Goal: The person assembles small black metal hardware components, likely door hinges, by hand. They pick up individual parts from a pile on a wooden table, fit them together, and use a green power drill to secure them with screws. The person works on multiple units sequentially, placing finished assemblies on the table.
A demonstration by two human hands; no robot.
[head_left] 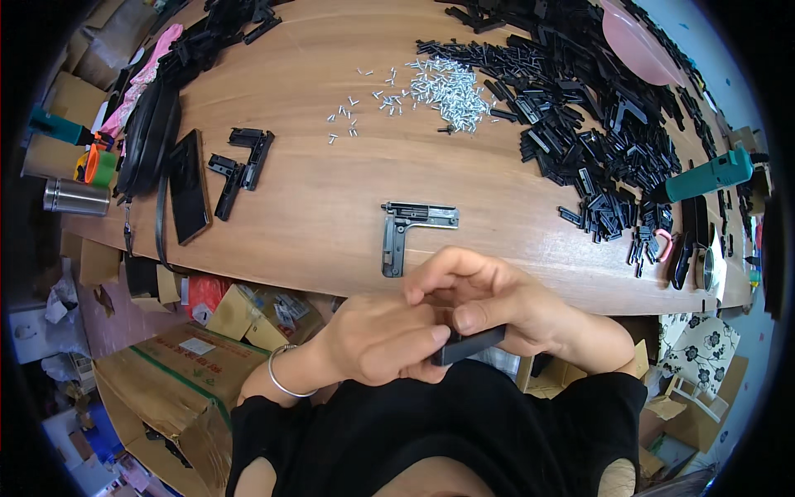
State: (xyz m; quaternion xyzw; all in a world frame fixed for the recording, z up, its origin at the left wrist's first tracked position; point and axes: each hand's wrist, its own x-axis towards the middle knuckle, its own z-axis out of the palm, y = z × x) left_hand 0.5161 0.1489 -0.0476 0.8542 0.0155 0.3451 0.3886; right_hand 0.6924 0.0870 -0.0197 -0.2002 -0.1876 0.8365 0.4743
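Observation:
My left hand (pixel 377 338) and my right hand (pixel 493 298) meet in front of my chest, beyond the table's near edge. Both are closed round a black plastic part (pixel 470 345), whose flat, straight-edged end sticks out between them; the rest of it is hidden by my fingers. On the table just ahead of my hands lies an open L-shaped, pistol-like plastic shell (pixel 393 236), its ribbed inside facing up. Farther left, two more black L-shaped pieces (pixel 252 157) lie close together.
Silver screws (pixel 447 93) are heaped at the far middle of the wooden table (pixel 306 207). Black plastic parts (pixel 596 141) pile up on the right beside a teal-handled tool (pixel 710 176) and a pink basin (pixel 642 41). A dark phone-like slab (pixel 190 189), black bag (pixel 151 137) and steel cup (pixel 76 197) are left.

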